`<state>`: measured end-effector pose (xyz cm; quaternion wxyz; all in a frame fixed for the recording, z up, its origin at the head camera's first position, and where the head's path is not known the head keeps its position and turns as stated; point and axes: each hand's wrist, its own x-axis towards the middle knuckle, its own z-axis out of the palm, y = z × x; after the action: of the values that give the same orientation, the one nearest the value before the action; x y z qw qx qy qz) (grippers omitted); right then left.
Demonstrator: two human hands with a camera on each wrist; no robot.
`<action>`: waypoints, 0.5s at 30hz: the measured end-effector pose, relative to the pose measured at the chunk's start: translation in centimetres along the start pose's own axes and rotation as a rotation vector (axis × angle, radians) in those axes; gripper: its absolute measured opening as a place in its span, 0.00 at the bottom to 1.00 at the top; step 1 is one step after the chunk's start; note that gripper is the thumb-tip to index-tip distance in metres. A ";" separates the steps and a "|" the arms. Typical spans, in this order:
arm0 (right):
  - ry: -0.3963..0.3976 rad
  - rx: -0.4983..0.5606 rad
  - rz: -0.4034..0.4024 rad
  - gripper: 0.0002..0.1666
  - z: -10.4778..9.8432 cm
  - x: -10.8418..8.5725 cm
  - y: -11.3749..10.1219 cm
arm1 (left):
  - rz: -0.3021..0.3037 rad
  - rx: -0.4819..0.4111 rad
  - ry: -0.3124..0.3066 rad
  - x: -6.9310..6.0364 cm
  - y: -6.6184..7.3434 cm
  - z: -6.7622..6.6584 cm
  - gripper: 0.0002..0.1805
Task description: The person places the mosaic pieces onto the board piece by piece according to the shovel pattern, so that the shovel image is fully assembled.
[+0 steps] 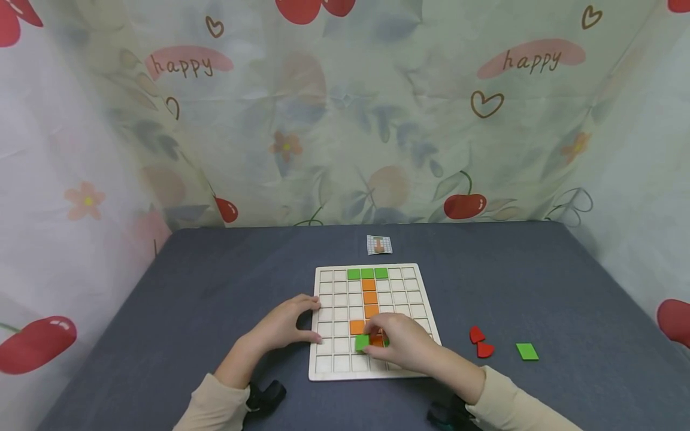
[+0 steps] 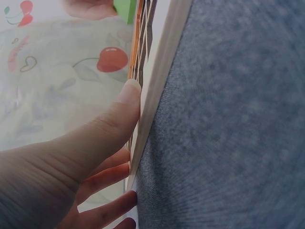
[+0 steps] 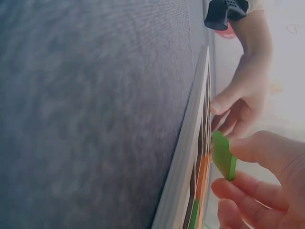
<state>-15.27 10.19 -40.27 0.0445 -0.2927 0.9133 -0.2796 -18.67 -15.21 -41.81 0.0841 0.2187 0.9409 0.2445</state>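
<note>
A white gridded board [image 1: 366, 376] lies on the dark cloth. My left hand [image 1: 283, 323] rests at its left edge, thumb and fingers spread and touching the rim. Between thumb and fingers, my right hand [image 1: 406, 341] pinches a green square tile [image 3: 222, 153], held tilted just over the lower middle of the grid. Three green tiles [image 1: 368, 273] sit in the top row, with a column of orange tiles [image 1: 370, 297] below. Another orange tile [image 1: 357, 327] lies left of that column. My right hand partly hides the lower orange tiles and a green tile behind the fingers.
Two red pieces [image 1: 485, 349] with curved edges and a loose green tile [image 1: 527, 351] lie on the cloth right of the board. Behind the board is a small printed card [image 1: 380, 245] with a grid pattern. A patterned curtain [image 1: 345, 120] surrounds the table.
</note>
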 end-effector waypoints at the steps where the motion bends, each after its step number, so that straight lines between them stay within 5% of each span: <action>1: -0.001 -0.002 0.001 0.10 0.1 0.0 -0.1 | -0.001 -0.002 0.000 0.0 0.0 0.0 0.37; 15: 0.024 -0.062 -0.006 0.10 0.7 0.6 -0.4 | -0.010 -0.006 0.001 0.0 0.1 0.0 0.37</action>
<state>-15.38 9.26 -40.59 0.0234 -0.2933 0.9211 -0.2549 -18.61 -15.16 -41.79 0.0855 0.2139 0.9413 0.2468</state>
